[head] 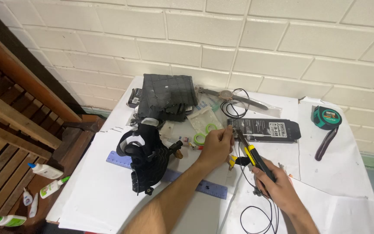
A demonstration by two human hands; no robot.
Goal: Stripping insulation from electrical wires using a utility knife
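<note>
Working mid-job here, right in the centre of the white worktop [109,199]: gripping the yellow-and-black pliers [253,157] in the right hand [278,188], fingers wrapped tight round the handles, nose pointing up and away toward the left hand [216,145]. Pinching something small at the fingertips of that left hand, closed narrow, just at the near left corner of the flat black packet [265,129] — probably the end of the thin black wire [256,208], though hard telling at this size. Wire trailing down past the right wrist and looping toward the near edge, partly running out of the bottom of the view. Looking early to halfway along: tool out and in use, tip meeting the pinched piece, nothing visibly cut free or joined yet. Lying untouched all round: blue ruler [174,177] half under the left forearm, black strapped bundle [146,157] resting on it, dark grey folded cloth [167,96] behind, two green rings [205,133] beside a clear bag, wristwatch [227,94] near the wall, green tape measure [326,117] far right. Plier jaws sitting behind the left fingers, so not showing whether clamping anything. Small yellow piece just under the left hand, too blurred for naming. Glue bottles [46,171] standing off on the wooden bench, left.
</note>
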